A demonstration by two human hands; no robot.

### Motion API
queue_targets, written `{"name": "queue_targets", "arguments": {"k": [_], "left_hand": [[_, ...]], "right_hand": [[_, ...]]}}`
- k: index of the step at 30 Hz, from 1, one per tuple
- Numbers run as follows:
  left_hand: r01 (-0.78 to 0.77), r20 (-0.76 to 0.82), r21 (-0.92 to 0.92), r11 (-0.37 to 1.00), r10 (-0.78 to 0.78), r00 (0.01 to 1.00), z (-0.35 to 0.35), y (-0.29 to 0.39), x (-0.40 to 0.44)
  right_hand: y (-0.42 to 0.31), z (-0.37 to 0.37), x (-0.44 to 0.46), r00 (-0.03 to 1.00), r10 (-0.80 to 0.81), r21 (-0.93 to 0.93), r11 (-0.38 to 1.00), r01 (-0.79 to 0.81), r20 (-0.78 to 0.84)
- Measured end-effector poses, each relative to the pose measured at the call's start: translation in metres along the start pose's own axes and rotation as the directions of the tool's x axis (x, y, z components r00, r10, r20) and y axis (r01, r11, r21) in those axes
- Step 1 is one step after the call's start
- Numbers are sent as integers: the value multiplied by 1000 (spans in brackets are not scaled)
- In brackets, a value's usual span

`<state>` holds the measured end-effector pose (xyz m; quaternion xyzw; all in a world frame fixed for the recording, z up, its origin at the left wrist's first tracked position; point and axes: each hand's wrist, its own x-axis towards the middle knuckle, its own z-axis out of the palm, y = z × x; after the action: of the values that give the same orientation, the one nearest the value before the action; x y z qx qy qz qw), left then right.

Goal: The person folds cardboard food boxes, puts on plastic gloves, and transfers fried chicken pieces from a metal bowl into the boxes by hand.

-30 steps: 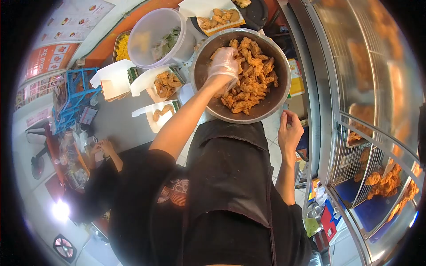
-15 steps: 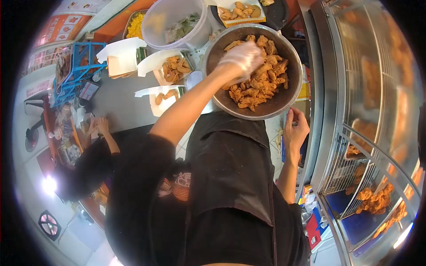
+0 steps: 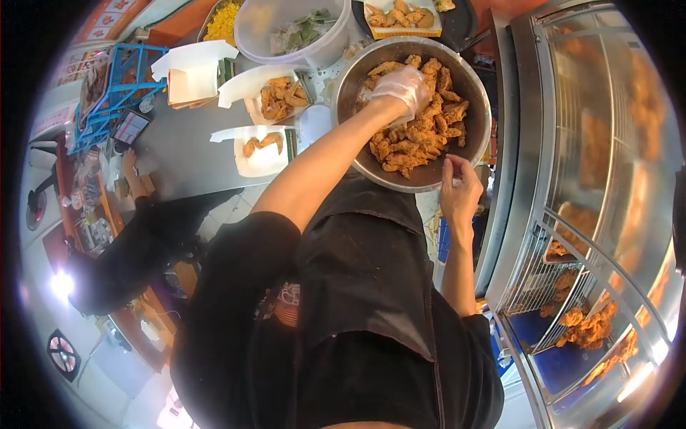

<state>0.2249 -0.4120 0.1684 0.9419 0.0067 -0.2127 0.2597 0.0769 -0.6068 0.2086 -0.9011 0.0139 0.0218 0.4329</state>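
A metal bowl (image 3: 361, 151) of fried chicken pieces (image 3: 421, 146) stands in front of me. My left hand (image 3: 402, 91), in a clear plastic glove, is inside it with the fingers curled down onto the chicken; their tips are hidden. Bare, my right hand (image 3: 461, 187) is at the near right rim, thumb and bent fingers closed over the edge. Left of the bowl, one open carton (image 3: 251, 163) contains a few chicken pieces, and another carton (image 3: 251, 111) behind it is fuller.
Behind the cartons are a clear plastic tub (image 3: 257, 36) with leafy bits, a container of yellow food (image 3: 223, 21) and an open box (image 3: 191, 84). A glass-fronted display case (image 3: 572, 129) runs along my right. Another person's hand (image 3: 128, 164) is by a blue wire rack (image 3: 125, 89).
My left hand has shifted slightly within the bowl and is less blurred. From beside the bowl, my right hand has come up to its rim. The other person has moved left.
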Motion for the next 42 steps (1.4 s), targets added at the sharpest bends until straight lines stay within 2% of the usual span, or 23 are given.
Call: {"name": "queue_targets", "arguments": {"k": [2,4,5,6,8,12,14,16,20,22,23,26,28,30,31,33,34,35,36,38,39,40,42], "left_hand": [[-75,-78,-39,996,71,994,-5,-15,1],[-40,-190,-207,977,0,982,-18,-29,-8],[-29,-85,-536,844,-20,996,-17,-45,-10],[-28,-88,-528,849,-22,996,-15,-60,-14],[202,126,-843,499,-182,975,-30,-70,-54],[122,32,-955,269,-316,948,-46,-108,-156],[120,-71,-934,338,-503,861,-54,-115,-216],[344,54,-864,367,-612,789,-42,-160,-256],[444,143,-853,276,-694,706,4,-249,-281],[292,-81,-900,323,-783,617,30,-292,-267],[350,-88,-844,407,-748,658,48,-332,-260],[272,-294,-775,570,-707,643,31,-288,-242],[316,-322,-699,642,-677,661,43,-297,-229],[486,-737,-143,862,-420,530,19,-240,-235],[470,-732,-141,871,-412,543,21,-225,-229],[838,-713,-251,484,-679,178,26,-199,-218],[833,-716,-248,495,-673,186,27,-191,-218],[622,-826,-95,778,-410,387,28,-185,-219],[333,-870,98,938,-82,487,31,-177,-216],[-233,-749,143,962,259,610,48,-141,-191],[-423,-575,13,906,353,738,34,-96,-179],[-530,-463,42,847,486,741,23,-60,-162],[-318,-21,63,946,320,947,20,-6,-126]], "right_hand": [[3,0,-5,999,31,27,999,-30,-27],[8,0,-11,998,37,25,999,-36,-43],[9,0,-13,998,35,22,999,-34,-46],[10,0,-15,998,35,32,999,-33,-46],[12,-1,-18,996,76,-6,997,-77,-55],[13,-1,-14,996,81,-49,995,-83,-48],[13,0,-10,996,79,-36,996,-80,-34],[11,1,-7,996,82,-58,995,-83,-14],[2,9,-1,1000,17,-77,997,-16,7],[-4,12,-3,999,28,-101,995,-25,24],[-7,14,-4,999,1,-114,993,4,44],[-12,13,-9,997,-39,-82,996,45,73],[-16,11,-14,998,-8,-79,997,13,62],[-9,9,-21,1000,0,-73,997,2,25],[-6,7,-25,1000,17,-71,997,-17,4],[1,2,-33,999,38,-68,997,-40,-26],[4,-1,-38,998,54,-83,995,-57,-41],[5,-3,-42,996,71,-97,992,-76,-54],[6,-5,-45,995,72,-97,992,-78,-63],[6,-8,-47,991,111,-91,989,-118,-73],[7,-10,-47,992,109,-91,989,-115,-66],[8,-10,-48,990,125,-71,989,-130,-71],[6,-11,-46,987,137,-41,989,-140,-79]]}}
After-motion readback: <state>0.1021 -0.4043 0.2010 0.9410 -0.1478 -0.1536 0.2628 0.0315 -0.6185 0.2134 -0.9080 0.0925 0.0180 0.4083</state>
